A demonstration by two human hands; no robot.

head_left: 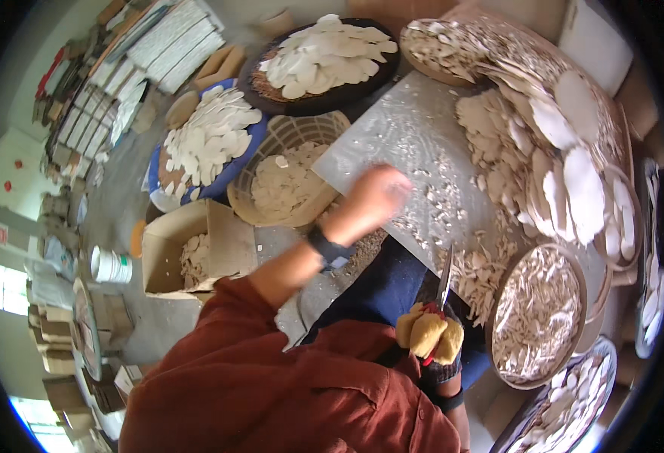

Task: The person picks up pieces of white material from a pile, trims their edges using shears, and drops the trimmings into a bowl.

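Observation:
My left hand (381,190) is bare and hangs over the left part of a grey metal tabletop (415,113). Motion blurs its fingers, so whether they hold anything does not show. Low at the right, close to my body, my right hand (430,336) wears a dark glove with thick yellow padding over the fingers. It grips red-handled scissors (446,278), whose blades point away from me past the table's edge. Thin pale cut strips (477,283) lie heaped beside the blades. Small pale scraps (438,177) are scattered over the metal near my left hand.
Flat pale dried slices (547,158) pile up on the table's right side. A round tray of strips (539,317) sits at the near right. Left of the table stand a wicker basket (302,128), a cardboard box (162,260), a blue-rimmed tray (253,140) and a white bucket (112,266).

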